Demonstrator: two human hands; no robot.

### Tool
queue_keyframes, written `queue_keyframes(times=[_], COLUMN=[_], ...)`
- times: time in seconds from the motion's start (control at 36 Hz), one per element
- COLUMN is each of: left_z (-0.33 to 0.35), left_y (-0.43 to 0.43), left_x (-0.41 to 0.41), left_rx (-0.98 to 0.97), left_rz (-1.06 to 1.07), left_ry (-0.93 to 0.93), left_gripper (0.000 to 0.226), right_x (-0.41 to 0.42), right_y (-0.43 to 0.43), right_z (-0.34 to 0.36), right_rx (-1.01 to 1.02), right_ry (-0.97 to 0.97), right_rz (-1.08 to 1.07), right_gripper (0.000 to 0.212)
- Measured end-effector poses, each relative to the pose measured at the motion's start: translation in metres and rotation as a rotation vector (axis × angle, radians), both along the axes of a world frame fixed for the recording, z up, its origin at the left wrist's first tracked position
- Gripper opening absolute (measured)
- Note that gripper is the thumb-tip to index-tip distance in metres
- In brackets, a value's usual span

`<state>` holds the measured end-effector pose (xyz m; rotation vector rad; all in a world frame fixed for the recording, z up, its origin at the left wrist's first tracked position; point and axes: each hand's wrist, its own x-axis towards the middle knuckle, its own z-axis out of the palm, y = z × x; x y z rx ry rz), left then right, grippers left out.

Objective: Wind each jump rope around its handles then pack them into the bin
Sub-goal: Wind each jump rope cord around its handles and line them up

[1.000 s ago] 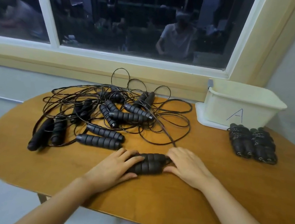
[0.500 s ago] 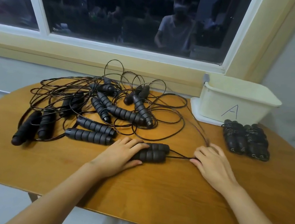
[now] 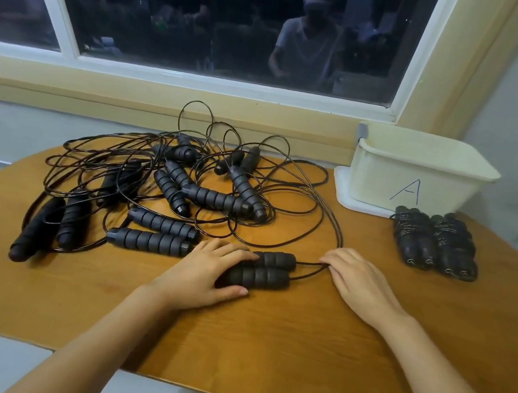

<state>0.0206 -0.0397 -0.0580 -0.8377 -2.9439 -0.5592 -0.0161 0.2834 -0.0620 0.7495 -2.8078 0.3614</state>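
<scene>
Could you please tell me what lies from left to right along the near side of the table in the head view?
Loose handle pair → left hand → gripped handle pair → right hand → two wound jump ropes.

Wooden table (image 3: 267,342) with tangled jump ropes (image 3: 187,194), two wound bundles (image 3: 433,245), bin (image 3: 415,175).

The left hand (image 3: 207,271) lay palm down, fingers and thumb curled round the paired handles (image 3: 263,277). The right hand (image 3: 361,282) rested palm down nearby, fingertips on the cord (image 3: 308,262); any pinch was hidden.
</scene>
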Motion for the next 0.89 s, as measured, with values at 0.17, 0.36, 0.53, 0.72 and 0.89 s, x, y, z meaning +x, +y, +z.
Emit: queue_keyframes(times=[0.17, 0.36, 0.53, 0.72, 0.89], left_z=[0.017, 0.044, 0.072, 0.071, 0.060], left_y=[0.004, 0.016, 0.022, 0.013, 0.009], left_x=[-0.017, -0.070, -0.150, -0.256, -0.291], left_rx=[-0.054, -0.073, -0.075, -0.223, -0.382], left_rz=[-0.074, -0.032, 0.162, 0.467, 0.418], left_ry=[0.007, 0.065, 0.231, 0.073, 0.204], left_gripper=[0.062, 0.050, 0.025, 0.069, 0.039], right_x=[-0.008, -0.040, -0.090, -0.155, -0.202], right_y=[-0.005, -0.020, -0.048, -0.074, -0.096], right_z=[0.013, 0.032, 0.053, 0.053, 0.061], right_rx=[0.029, 0.006, -0.010, 0.002, -0.061], right_ry=[-0.025, -0.025, 0.013, 0.064, 0.231], right_rz=[0.054, 0.085, 0.145, 0.214, 0.159], right_gripper=[0.033, 0.029, 0.029, 0.028, 0.042])
